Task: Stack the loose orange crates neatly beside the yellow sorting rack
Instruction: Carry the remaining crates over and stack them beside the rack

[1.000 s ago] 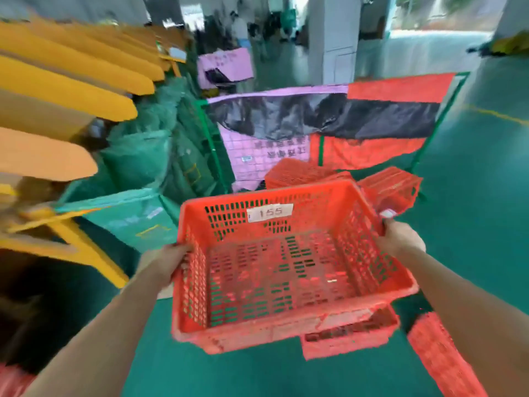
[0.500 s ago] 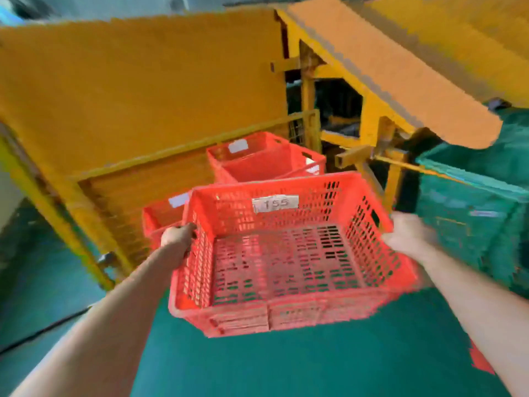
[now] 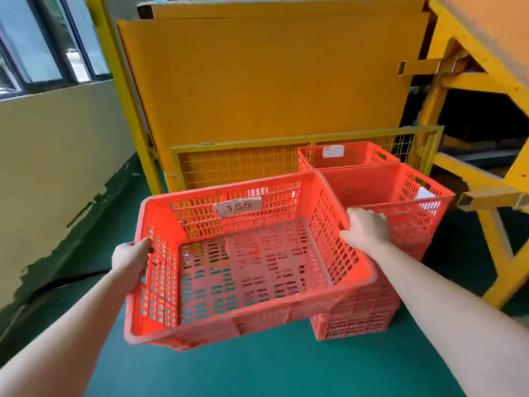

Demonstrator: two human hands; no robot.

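I hold an empty orange crate (image 3: 246, 270) labelled 155 out in front of me, above the green floor. My left hand (image 3: 130, 260) grips its left rim and my right hand (image 3: 365, 229) grips its right rim. Just right of it stands a stack of orange crates (image 3: 400, 213) on the floor, and another orange crate (image 3: 346, 156) stands behind that stack. Both stand against the yellow sorting rack (image 3: 272, 90), whose flat panel and mesh guard fill the back of the view. The held crate hides the lower left part of the stack.
A cream wall (image 3: 57, 156) with windows runs along the left. The rack's yellow frame legs (image 3: 492, 224) and a protruding square tube (image 3: 489, 197) stand at the right. Green floor (image 3: 257, 373) lies below the crate.
I have turned left from the open floor with loose crates and bags to face the yellow rack. The crate stays in both hands and is now close beside the stacked crates.
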